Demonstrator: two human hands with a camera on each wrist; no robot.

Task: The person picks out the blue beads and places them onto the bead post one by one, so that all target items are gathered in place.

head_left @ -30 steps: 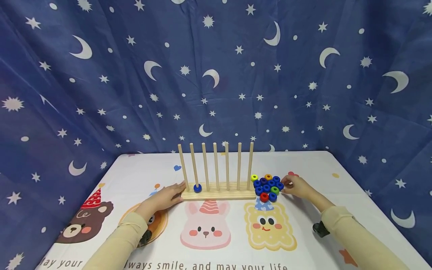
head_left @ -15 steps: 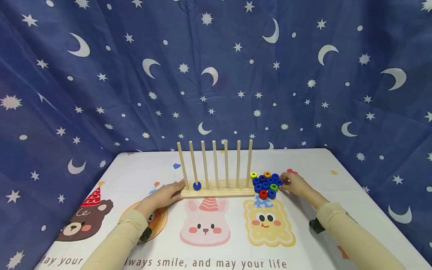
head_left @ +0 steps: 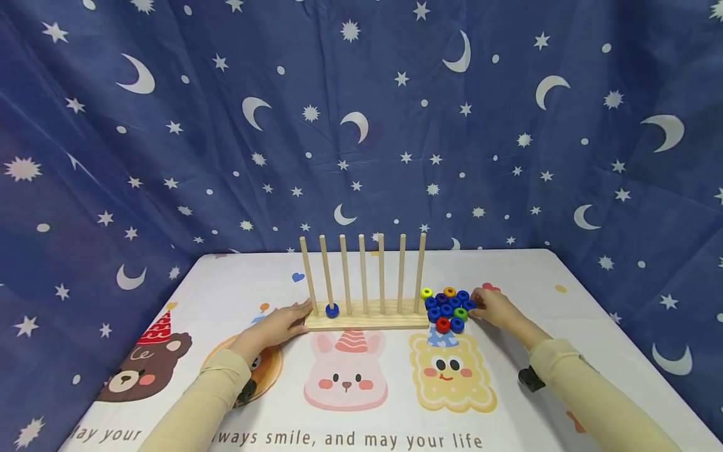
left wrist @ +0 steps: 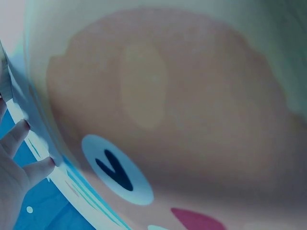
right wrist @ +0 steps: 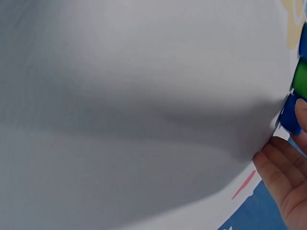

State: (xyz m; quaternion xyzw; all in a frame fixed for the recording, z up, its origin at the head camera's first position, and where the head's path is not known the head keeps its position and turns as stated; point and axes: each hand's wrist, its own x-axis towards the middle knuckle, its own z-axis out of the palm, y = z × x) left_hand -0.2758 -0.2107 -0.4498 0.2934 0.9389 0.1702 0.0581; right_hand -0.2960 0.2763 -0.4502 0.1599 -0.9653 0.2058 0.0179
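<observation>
A wooden peg rack (head_left: 361, 323) with several upright rods stands mid-table in the head view. One blue ring (head_left: 332, 311) sits low on its second rod from the left. My left hand (head_left: 279, 326) rests at the rack's left end, fingers extended and touching it. To the right of the rack lies a cluster of rings, mostly blue, with a red ring (head_left: 443, 325), a green ring (head_left: 460, 314), a yellow ring (head_left: 427, 293) and an orange ring (head_left: 449, 292). My right hand (head_left: 497, 307) pinches a blue ring (right wrist: 289, 115) at the cluster's right edge; its thumb lies against it.
A white tablecloth (head_left: 395, 383) printed with cartoon animals and lettering covers the table. A dark blue curtain (head_left: 361, 125) with moons and stars hangs behind and at both sides. A dark wrist device (head_left: 531, 379) shows under the right sleeve.
The head view shifts slightly. Both hands stay nearly in place, the right fingers closing in a little on the outermost blue ring.
</observation>
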